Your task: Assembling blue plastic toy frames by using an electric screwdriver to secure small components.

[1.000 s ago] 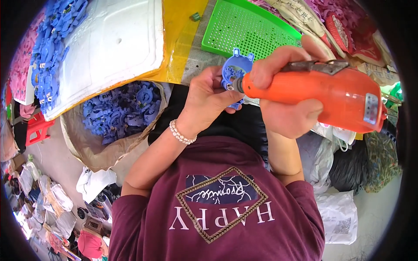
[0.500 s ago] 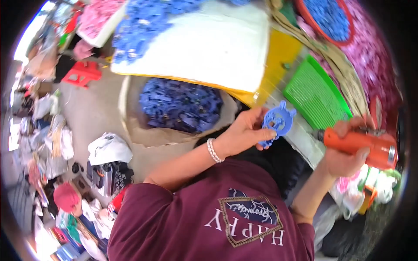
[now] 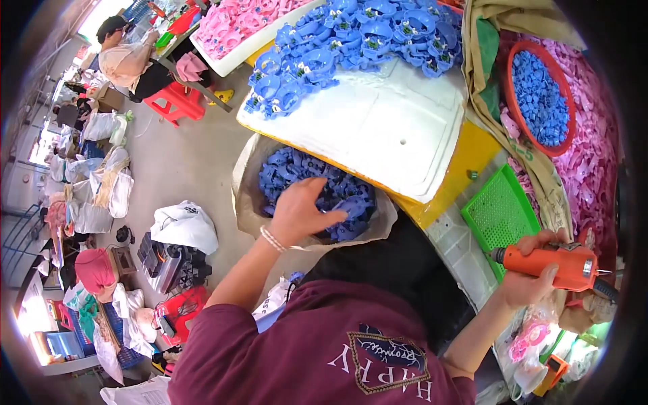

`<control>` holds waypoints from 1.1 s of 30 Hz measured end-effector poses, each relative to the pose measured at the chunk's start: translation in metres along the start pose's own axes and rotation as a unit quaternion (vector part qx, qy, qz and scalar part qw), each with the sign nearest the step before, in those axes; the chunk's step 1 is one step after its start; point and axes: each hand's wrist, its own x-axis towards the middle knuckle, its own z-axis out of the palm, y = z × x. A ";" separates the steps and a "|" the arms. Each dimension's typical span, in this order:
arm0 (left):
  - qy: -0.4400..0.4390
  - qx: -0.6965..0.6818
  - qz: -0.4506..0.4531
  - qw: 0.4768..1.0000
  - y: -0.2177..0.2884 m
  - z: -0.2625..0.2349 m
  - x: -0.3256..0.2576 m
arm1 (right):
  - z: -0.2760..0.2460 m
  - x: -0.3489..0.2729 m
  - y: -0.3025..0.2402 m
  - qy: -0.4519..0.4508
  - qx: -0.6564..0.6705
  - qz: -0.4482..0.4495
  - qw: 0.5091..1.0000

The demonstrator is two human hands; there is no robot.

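My left hand [image 3: 304,210] is over a brown paper-like sack [image 3: 244,182] filled with blue plastic parts [image 3: 287,165]. Its fingers are spread, and a slightly smeared blue ring-shaped part [image 3: 352,206] lies just beyond the thumb, apparently loose. A pale beaded bracelet circles that wrist. At the right, my right hand [image 3: 530,280] is wrapped round an orange electric screwdriver [image 3: 550,266], whose dark nose points left over the corner of a green perforated basket [image 3: 503,216]. A cord leaves the tool's other end.
Blue ring-shaped parts [image 3: 364,34] cover the far side of a white foam board [image 3: 398,135]. A red basin [image 3: 511,101] of small blue pieces stands among pink parts [image 3: 594,128]. Further left, a person [image 3: 125,64] sits on a red stool [image 3: 177,101]. A white bag [image 3: 182,229] stands on the floor.
My left hand has moved left from beside the green basket to the sack and let go of the blue part. The screwdriver stays in my right hand; the view has shifted.
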 end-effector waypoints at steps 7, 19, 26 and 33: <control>0.165 -0.043 -0.121 0.978 -0.028 -0.048 0.084 | -0.019 0.002 0.010 -0.030 0.002 0.026 0.999; 0.053 0.121 -0.063 0.989 -0.073 -0.056 0.185 | -0.027 -0.001 0.009 -0.032 -0.009 0.015 0.999; 0.034 0.088 -0.084 0.992 -0.073 -0.053 0.187 | -0.025 -0.002 0.009 -0.031 -0.001 0.014 0.999; 0.053 0.051 -0.087 0.993 -0.074 -0.052 0.184 | -0.024 -0.005 0.009 -0.029 -0.006 0.021 0.999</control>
